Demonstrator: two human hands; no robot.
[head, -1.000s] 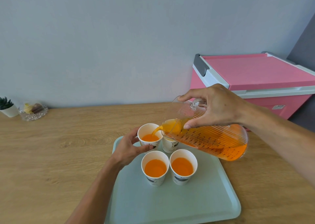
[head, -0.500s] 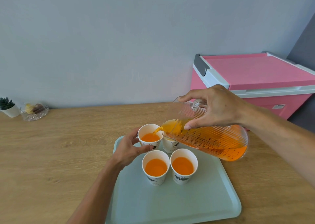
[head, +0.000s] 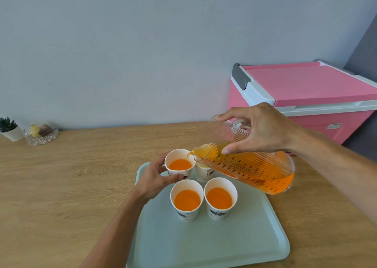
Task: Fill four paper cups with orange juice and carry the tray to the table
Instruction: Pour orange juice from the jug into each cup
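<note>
thin paper, easily crushed: left hand (head: 157, 179) lightly cupping the cup (head: 179, 165); right hand (head: 258, 132) clamped on the heavy jug (head: 251, 165).

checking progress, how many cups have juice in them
3 for sure: back-left cup, front-left cup, front-right cup. The back-right cup sits under the jug, its inside hidden.

bright, even, soft daylight; shadows under the cups (head: 187, 203) are faint. no harsh glare, only a mild sheen on the tray (head: 206, 245). wide-angle bending curves the bench (head: 67, 178) edge; focus is mostly sharp, slightly soft at the corners.
</note>
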